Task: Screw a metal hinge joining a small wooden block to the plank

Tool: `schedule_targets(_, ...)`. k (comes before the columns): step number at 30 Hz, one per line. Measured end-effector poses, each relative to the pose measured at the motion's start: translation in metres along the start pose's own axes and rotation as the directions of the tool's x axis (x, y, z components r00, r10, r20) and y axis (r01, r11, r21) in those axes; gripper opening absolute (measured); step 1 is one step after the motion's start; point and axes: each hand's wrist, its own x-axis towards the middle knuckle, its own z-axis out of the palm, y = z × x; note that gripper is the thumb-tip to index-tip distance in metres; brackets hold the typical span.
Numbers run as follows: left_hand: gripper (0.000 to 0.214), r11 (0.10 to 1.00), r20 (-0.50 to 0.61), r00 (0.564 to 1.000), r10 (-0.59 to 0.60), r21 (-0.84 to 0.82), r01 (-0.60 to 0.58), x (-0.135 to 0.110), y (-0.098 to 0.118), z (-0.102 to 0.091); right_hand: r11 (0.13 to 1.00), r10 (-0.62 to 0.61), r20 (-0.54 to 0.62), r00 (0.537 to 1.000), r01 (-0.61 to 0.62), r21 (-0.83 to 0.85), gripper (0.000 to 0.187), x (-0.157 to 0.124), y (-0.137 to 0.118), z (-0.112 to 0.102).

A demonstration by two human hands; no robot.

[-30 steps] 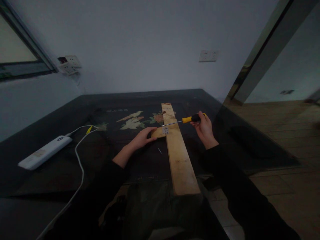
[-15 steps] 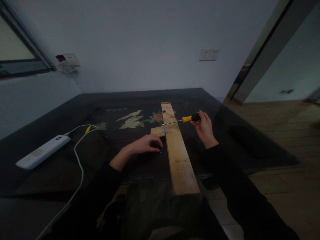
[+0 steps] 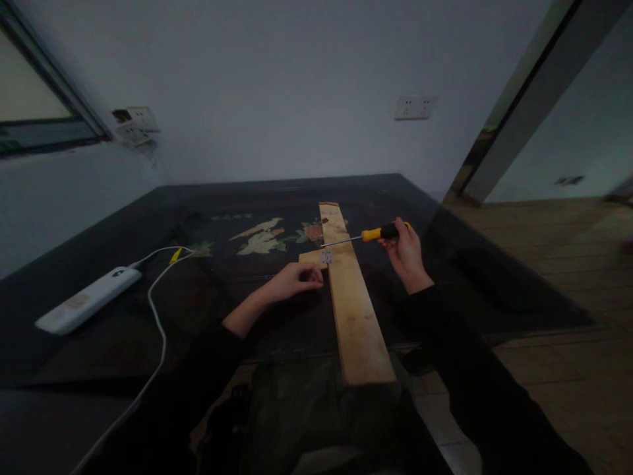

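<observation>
My right hand [image 3: 404,256] is closed round the black and yellow handle of a screwdriver [image 3: 370,234]. Its thin shaft points left across a long wooden board [image 3: 357,310], with the tip over the far side of a small metal hinge [image 3: 327,256]. The hinge spans the board and a shorter wooden piece [image 3: 310,257] that sticks out to the left. My left hand [image 3: 295,280] is just in front of that short piece, thumb and fingers pinched together near the board's left edge. Whatever is between those fingertips is too small to make out.
Under the wood is a dark table [image 3: 198,204] with a bird-and-flower picture. A white power strip [image 3: 89,300] lies at the left, its white cable [image 3: 157,323] running toward me. The board's near end projects past the table edge over my lap. A wall socket [image 3: 414,107] is behind.
My left hand has risen slightly away from me toward the hinge, and its fingers are drawn closer together. My right hand and the screwdriver have barely moved.
</observation>
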Motion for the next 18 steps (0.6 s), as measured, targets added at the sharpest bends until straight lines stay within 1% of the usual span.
schedule_targets(2, 0.027, 0.996, -0.117, 0.993, -0.027, -0.090, 0.017, 0.002, -0.003, -0.002, 1.000, 0.000, -0.003, 1.000, 0.000, -0.006, 0.036, -0.001, 0.000, 0.001)
schedule_targets(4, 0.031, 0.986, -0.220, 0.973, -0.066, -0.166, 0.030, 0.005, -0.006, -0.003, 1.000, -0.003, 0.000, 1.000, 0.003, -0.008, 0.036, -0.001, -0.001, 0.001)
schedule_targets(8, 0.026, 0.945, -0.395, 0.904, -0.165, -0.324, 0.031, 0.017, -0.009, -0.003, 1.000, 0.003, -0.014, 1.000, -0.003, 0.008, 0.033, -0.001, -0.002, 0.001)
schedule_targets(12, 0.025, 0.902, -0.506, 0.828, -0.242, -0.432, -0.001, 0.034, -0.007, 0.004, 1.000, -0.004, -0.020, 1.000, 0.005, 0.023, 0.034, 0.000, -0.002, -0.001)
schedule_targets(15, 0.023, 0.901, -0.582, 0.776, -0.244, -0.432, -0.040, 0.043, -0.008, 0.012, 1.000, -0.013, -0.016, 1.000, 0.014, 0.027, 0.036, 0.001, -0.002, -0.002)
schedule_targets(16, 0.023, 0.906, -0.594, 0.769, -0.238, -0.421, -0.044, 0.044, -0.008, 0.014, 1.000, -0.016, -0.015, 1.000, 0.016, 0.025, 0.037, 0.001, -0.001, -0.002)
schedule_targets(18, 0.021, 0.923, -0.602, 0.769, -0.214, -0.383, -0.044, 0.045, -0.011, 0.017, 1.000, -0.020, -0.014, 1.000, 0.020, 0.022, 0.037, 0.001, -0.001, -0.003)
